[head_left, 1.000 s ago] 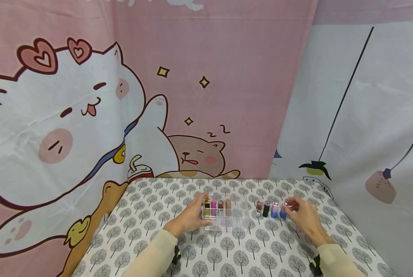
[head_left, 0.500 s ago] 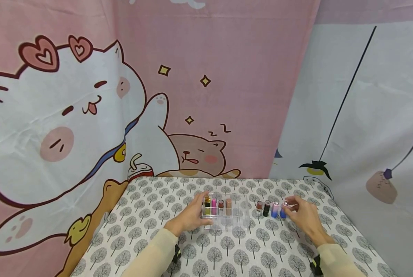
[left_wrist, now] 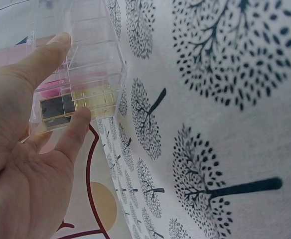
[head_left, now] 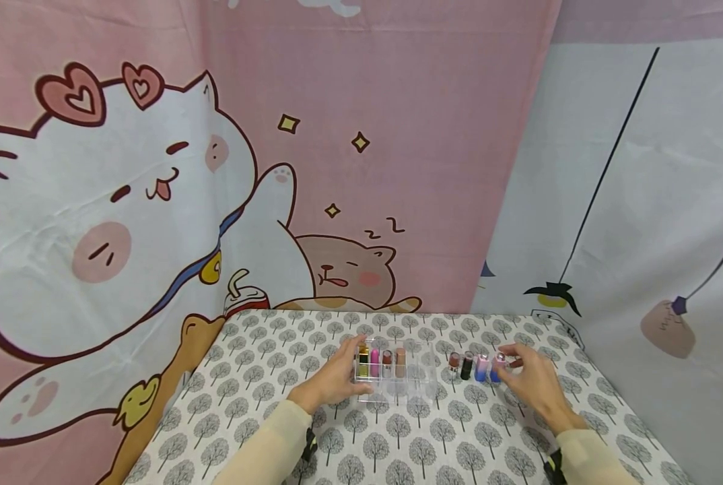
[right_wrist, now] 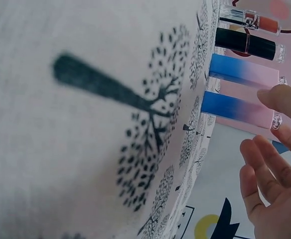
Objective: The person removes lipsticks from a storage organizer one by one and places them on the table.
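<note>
My left hand (head_left: pixel 334 377) grips the left end of a clear plastic lipstick organizer (head_left: pixel 419 391), the thumb at its front and the fingers round its side. Inside stand a black-and-gold tube (left_wrist: pixel 58 107), a pink tube (head_left: pixel 374 362) and two brownish lipsticks. To the right, my right hand (head_left: pixel 534 380) has thumb and index finger on either side of the top of a blue-and-pink lipstick tube (right_wrist: pixel 235 109), which stands upright. The other fingers are bent, away from the tube. A matching tube (right_wrist: pixel 242 69) stands beside it.
Left of the matching tube stand a black lipstick (head_left: pixel 466 366) and a clear lipstick with a reddish-brown top (head_left: pixel 454 362), all in a row. The tree-print tablecloth (head_left: pixel 422 451) covers the table. A curtain (head_left: pixel 434 168) with cartoon cats hangs behind.
The right thumb has slid slightly lower, so more of the rightmost tube's pink top shows between the fingers. The left hand and the organizer stay in place.
</note>
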Demonstrator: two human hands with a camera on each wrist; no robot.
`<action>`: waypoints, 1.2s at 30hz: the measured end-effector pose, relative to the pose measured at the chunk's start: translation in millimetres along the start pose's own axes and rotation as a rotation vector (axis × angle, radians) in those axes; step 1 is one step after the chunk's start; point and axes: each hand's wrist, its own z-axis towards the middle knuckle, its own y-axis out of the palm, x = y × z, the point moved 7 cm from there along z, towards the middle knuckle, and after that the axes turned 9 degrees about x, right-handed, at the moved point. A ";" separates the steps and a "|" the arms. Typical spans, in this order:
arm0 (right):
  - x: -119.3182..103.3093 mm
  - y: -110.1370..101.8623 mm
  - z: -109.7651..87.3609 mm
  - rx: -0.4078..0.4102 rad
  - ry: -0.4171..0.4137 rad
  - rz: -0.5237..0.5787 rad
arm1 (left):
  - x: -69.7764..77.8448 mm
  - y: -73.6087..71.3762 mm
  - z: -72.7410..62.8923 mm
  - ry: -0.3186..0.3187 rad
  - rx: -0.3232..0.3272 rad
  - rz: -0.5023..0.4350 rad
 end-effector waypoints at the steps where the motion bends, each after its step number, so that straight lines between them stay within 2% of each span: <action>1: 0.3 -0.6 -0.4 -0.004 0.002 -0.004 | 0.1 0.2 0.2 -0.001 -0.001 -0.002; 9: -5.2 -8.5 -2.1 -0.039 0.012 -0.067 | 0.1 2.1 0.3 -0.020 -0.015 -0.022; 15: -12.4 -12.5 -3.7 -0.069 0.020 -0.068 | 4.3 0.8 -2.5 -0.021 -0.015 -0.032; 24: -32.7 -19.2 -2.3 0.009 -0.052 -0.069 | 0.2 2.8 0.5 -0.021 -0.017 0.007; 28: -44.7 -21.0 -0.6 0.012 -0.060 -0.074 | -1.0 2.4 1.8 -0.026 -0.025 0.030; 33: -60.0 -21.4 0.5 0.021 -0.084 -0.053 | 0.5 0.6 3.3 -0.030 -0.029 0.029; 36: -68.5 -20.7 0.6 0.051 -0.128 -0.033 | 2.3 -0.1 4.0 -0.033 -0.034 0.017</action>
